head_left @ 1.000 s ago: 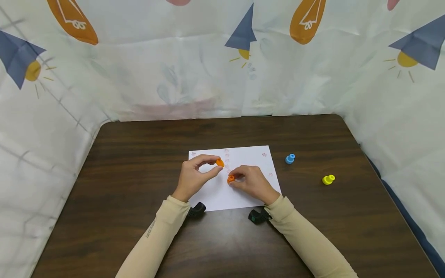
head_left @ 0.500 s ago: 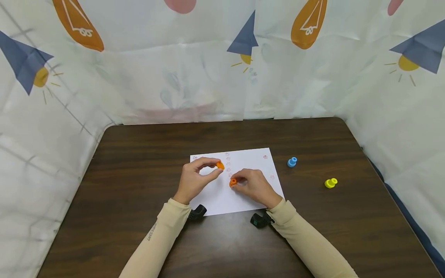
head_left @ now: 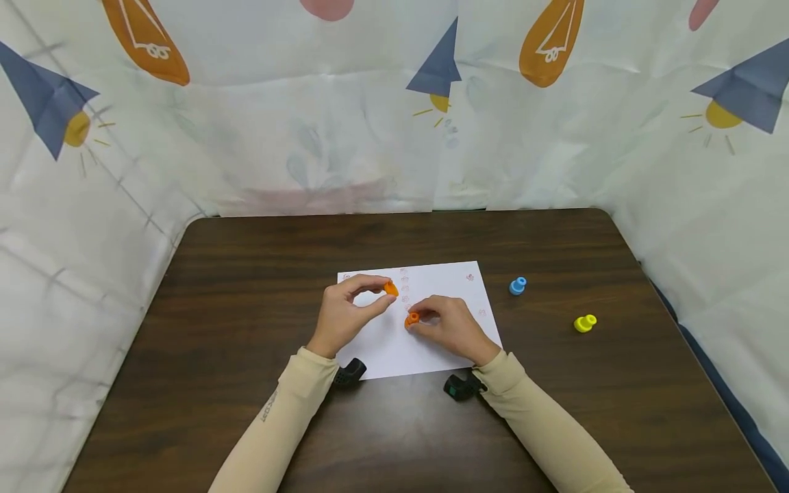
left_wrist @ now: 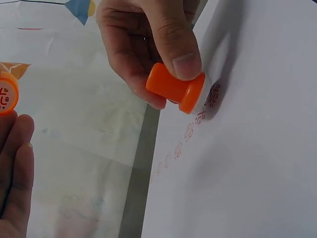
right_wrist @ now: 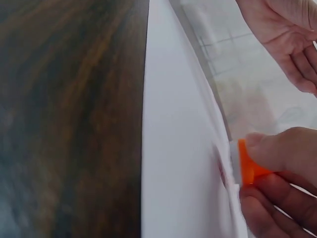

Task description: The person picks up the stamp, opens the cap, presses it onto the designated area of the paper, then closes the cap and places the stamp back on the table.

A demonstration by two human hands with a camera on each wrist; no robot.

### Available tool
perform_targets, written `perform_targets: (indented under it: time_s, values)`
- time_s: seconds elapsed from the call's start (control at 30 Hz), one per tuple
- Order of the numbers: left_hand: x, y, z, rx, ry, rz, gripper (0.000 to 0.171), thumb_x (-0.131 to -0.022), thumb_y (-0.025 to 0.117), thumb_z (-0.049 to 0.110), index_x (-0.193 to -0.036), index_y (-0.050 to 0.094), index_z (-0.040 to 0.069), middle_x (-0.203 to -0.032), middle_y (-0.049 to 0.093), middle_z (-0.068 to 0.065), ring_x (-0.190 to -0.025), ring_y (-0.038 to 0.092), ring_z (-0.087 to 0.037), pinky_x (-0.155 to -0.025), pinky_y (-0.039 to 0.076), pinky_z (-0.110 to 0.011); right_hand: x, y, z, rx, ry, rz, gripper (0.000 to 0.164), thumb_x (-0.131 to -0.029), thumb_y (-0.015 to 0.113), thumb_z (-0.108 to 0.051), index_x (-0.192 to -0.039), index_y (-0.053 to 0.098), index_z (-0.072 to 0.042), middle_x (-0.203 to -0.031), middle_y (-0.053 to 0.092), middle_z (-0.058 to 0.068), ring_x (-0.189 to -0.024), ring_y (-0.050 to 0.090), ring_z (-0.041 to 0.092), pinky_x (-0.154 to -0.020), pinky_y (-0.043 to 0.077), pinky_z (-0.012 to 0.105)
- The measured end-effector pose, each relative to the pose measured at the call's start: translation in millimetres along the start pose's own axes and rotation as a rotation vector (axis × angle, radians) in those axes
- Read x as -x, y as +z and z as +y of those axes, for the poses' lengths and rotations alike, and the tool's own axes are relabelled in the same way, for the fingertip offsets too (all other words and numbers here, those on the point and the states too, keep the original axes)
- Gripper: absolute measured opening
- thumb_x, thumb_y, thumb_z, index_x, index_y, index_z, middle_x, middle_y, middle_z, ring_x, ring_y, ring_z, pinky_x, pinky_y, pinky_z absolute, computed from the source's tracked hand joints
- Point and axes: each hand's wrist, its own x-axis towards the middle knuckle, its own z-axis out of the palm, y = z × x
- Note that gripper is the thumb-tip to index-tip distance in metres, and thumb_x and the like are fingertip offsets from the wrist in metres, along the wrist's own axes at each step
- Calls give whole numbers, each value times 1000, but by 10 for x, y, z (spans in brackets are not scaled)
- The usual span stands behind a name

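Orange plastic stamp (left_wrist: 173,87) held low over white paper (head_left: 394,356)

With the stamp as dial centre and 12 o'clock towards the far edge of the brown bench (head_left: 246,294), the right hand (head_left: 446,325) comes in from about 4, thumb and fingers pinching the stamp's orange body. Its white end faces the paper; I cannot tell whether they touch. It looks light, stiff and hard to break, though smooth; the narrow grip above the flange seems the best hold, fingertips clear of the printing face.

Well apart at 3 sits a yellow stamp (head_left: 585,323).

Farther off, at 11, the left hand (head_left: 351,308) pinches what looks like the orange cap (head_left: 391,288), likely just as light, best taken by its sides. Small red marks (left_wrist: 178,150) line up towards 12. Near 2 sits a blue stamp (head_left: 518,286).
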Motion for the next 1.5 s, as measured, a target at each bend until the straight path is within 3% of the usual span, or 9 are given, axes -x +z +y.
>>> perform_targets:
  time_s: [0.17, 0.33, 0.57, 0.77, 1.03, 1.2, 1.4, 1.5]
  values:
    - [-25, 13, 16, -1, 3, -2, 24, -84, 85, 5, -107, 80, 8, -103, 80, -11, -93, 71, -25, -93, 58, -18, -5, -26, 24, -46, -20, 87, 28, -82, 89, -19, -108, 80, -12, -101, 80, 1, -91, 75, 14, -89, 64, 36]
    - [-22, 29, -4, 3, -1, -13, 25, -84, 85, 4, -108, 79, 8, -103, 80, -12, -94, 71, -30, -93, 58, -18, -1, -90, 20, -96, -28, 135, 28, -83, 88, -17, -109, 80, -10, -104, 80, 3, -92, 77, 18, -90, 64, 39]
    - [-2, 34, -28, -10, -25, -23, 25, -85, 85, 7, -109, 79, 9, -104, 80, -10, -94, 71, -27, -93, 58, -20, -9, -190, 22, -183, -35, 158, 29, -84, 87, -15, -111, 78, -4, -106, 80, 5, -93, 77, 19, -91, 64, 37]
    - [17, 32, -34, -13, -54, -33, 26, -85, 85, 9, -110, 80, 11, -106, 80, -8, -97, 70, -33, -94, 58, -20, -5, -248, 39, -198, -23, 168, 30, -85, 87, -17, -111, 78, -5, -106, 80, 5, -93, 77, 17, -92, 64, 35]
    - [21, 50, -37, -34, -60, -52, 27, -84, 86, 10, -111, 79, 12, -107, 80, -7, -97, 72, -31, -95, 58, -20, -26, -285, 55, -234, -26, 170, 28, -86, 85, -15, -112, 78, -6, -108, 79, 7, -94, 76, 19, -94, 63, 36]
    - [30, 80, -34, -20, -49, -60, 28, -84, 86, 9, -111, 79, 11, -107, 80, -7, -96, 72, -17, -95, 59, -21, -22, -341, 8, -243, -20, 177, 30, -86, 86, -15, -113, 77, -4, -108, 79, 7, -96, 77, 20, -93, 63, 35]
    - [24, 108, -41, 10, -33, -79, 29, -84, 85, 5, -111, 78, 9, -108, 79, -10, -97, 72, -32, -98, 58, -19, -6, -384, -31, -283, -28, 196, 32, -85, 86, -16, -113, 77, -3, -108, 79, 7, -100, 77, 21, -92, 63, 32]
    - [41, 130, -40, 18, -44, -98, 28, -85, 85, 8, -112, 78, 9, -109, 79, -10, -98, 72, -25, -99, 58, -21, 16, -390, -39, -304, -28, 211, 33, -85, 86, -16, -114, 77, -3, -109, 78, 7, -100, 76, 20, -93, 63, 32]
